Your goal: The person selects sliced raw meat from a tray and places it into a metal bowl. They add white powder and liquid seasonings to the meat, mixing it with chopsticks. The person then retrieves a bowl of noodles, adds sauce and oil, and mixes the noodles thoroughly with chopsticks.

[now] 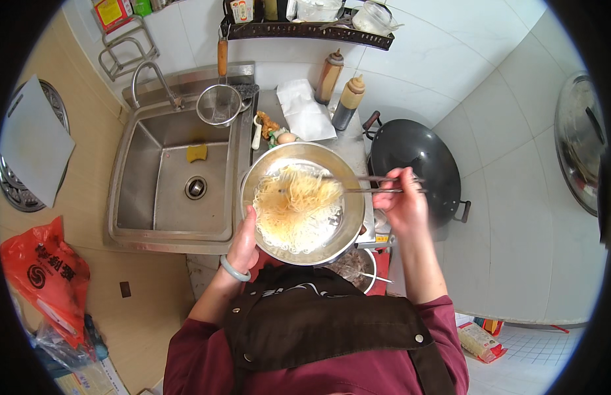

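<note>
A round stainless steel basin (352, 207) holds pale yellow noodles (298, 207) in front of me. My left hand (244, 242), with a pale bangle at the wrist, grips the basin's left rim, thumb on the inner side. In my right hand (401, 197) is a pair of chopsticks (367, 190), slightly blurred, whose tips reach into the noodles and hold a raised clump. Behind the basin lie an egg (286, 138), a piece of ginger (269, 123) and a white-handled peeler (257, 136). A black wok (414, 148) stands right of the basin, partly behind my right hand.
A steel sink (152, 192) with a yellow sponge (197, 153) is at left, a mesh strainer (219, 104) over its back corner. Two squeeze bottles (349, 102) and white paper (305, 108) stand or lie behind. Below the basin is a bowl (367, 271) of dark food.
</note>
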